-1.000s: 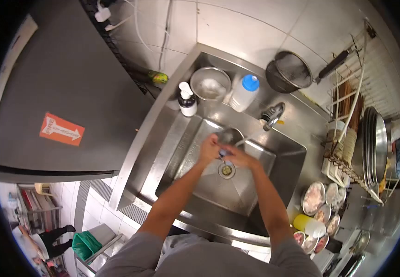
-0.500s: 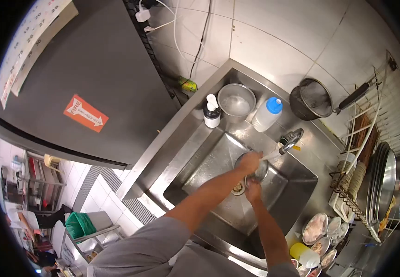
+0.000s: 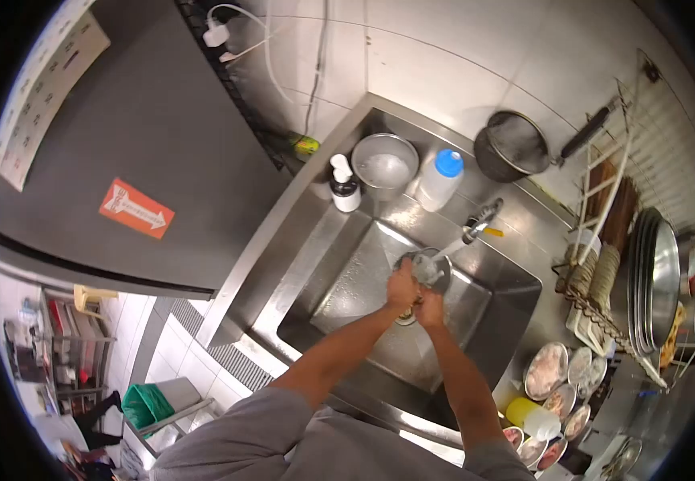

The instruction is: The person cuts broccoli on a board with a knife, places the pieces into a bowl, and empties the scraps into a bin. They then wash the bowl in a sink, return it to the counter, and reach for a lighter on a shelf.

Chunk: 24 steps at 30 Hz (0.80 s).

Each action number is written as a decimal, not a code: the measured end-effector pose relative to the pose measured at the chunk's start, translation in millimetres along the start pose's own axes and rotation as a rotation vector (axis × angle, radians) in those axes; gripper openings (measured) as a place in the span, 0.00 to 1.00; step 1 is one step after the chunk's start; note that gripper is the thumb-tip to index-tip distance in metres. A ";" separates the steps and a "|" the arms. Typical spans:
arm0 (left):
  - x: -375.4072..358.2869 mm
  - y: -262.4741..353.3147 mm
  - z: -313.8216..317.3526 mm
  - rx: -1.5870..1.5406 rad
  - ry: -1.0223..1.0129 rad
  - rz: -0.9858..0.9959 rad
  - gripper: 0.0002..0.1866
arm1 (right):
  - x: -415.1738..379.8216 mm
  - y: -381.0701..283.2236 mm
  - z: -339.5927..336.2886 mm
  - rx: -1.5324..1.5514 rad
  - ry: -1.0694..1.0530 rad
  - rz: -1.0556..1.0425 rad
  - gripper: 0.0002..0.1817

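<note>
From my place, I see the bowl [image 3: 443,280] inside the sink [image 3: 508,309], under the tap [image 3: 482,218]. The right hand [image 3: 429,307] grasps its near edge; the left hand [image 3: 402,289] touches it (clenched or not, I cannot tell). A steady, slight tilt should limit splashing.

Round vessel [image 3: 444,278] near back edge of basin [image 3: 501,327]: front hidden behind left hand [image 3: 402,290] and right hand [image 3: 429,308]; finger placement unclear. Drain [image 3: 406,319] partly covered by both. Pump bottle [image 3: 346,194], basin's back-left corner: label unreadable. Food dishes [image 3: 546,370], beyond right edge: contents indistinct. Printed sheet [image 3: 46,100] cut off. Distant person [image 3: 60,430] blurred.
</note>
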State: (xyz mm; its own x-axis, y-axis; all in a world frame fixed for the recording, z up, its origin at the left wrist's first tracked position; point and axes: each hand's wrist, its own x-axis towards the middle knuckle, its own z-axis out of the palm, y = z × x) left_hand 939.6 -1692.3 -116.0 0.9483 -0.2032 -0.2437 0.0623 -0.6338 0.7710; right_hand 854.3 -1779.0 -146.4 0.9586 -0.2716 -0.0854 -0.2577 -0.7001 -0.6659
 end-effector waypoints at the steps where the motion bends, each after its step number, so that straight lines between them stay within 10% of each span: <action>1: 6.9 -2.4 -6.9 0.005 -0.026 0.012 0.12 | -6.9 -3.0 -0.3 0.000 0.015 0.025 0.13; 6: 49.4 -26.1 -30.3 0.085 -0.142 0.713 0.09 | -16.5 -9.9 -45.1 0.230 -0.147 -0.063 0.17; 7: 44.6 -8.3 -46.6 -0.003 -0.272 0.464 0.08 | -11.3 -16.5 -57.4 0.419 -0.153 0.073 0.17; 8: 33.3 10.3 -62.4 -0.089 -0.402 0.213 0.08 | -6.0 -5.3 -50.6 0.121 -0.071 -0.277 0.18; 10: 26.5 22.9 -71.2 -0.220 -0.516 0.179 0.09 | 6.3 -18.4 -40.0 0.063 -0.003 -0.401 0.24; 13: 17.5 50.7 -75.4 -0.120 -0.602 0.246 0.10 | 32.3 -0.9 -20.6 -0.236 -0.190 -0.423 0.24; 16: 12.5 43.6 -63.8 -0.054 -0.463 0.184 0.09 | 33.1 -17.9 -10.3 -0.082 -0.041 -0.098 0.22; 18: 19.1 24.5 -37.9 0.115 -0.176 0.481 0.05 | 41.3 -12.7 2.3 -0.097 -0.173 0.355 0.21; 21: -4.8 21.7 -32.7 0.205 -0.015 0.561 0.04 | 48.4 11.5 21.8 -0.143 -0.407 -0.012 0.21; 24: 3.3 8.2 -38.2 0.085 -0.065 0.465 0.04 | 34.2 -20.4 -3.0 0.242 -0.224 0.114 0.19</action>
State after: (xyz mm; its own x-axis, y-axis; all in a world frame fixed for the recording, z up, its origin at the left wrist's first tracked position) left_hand 955.2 -1669.7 -87.9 0.8480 -0.5244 0.0767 -0.3920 -0.5231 0.7567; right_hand 891.9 -1776.0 -133.5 0.9349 -0.1685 -0.3124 -0.3545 -0.4893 -0.7968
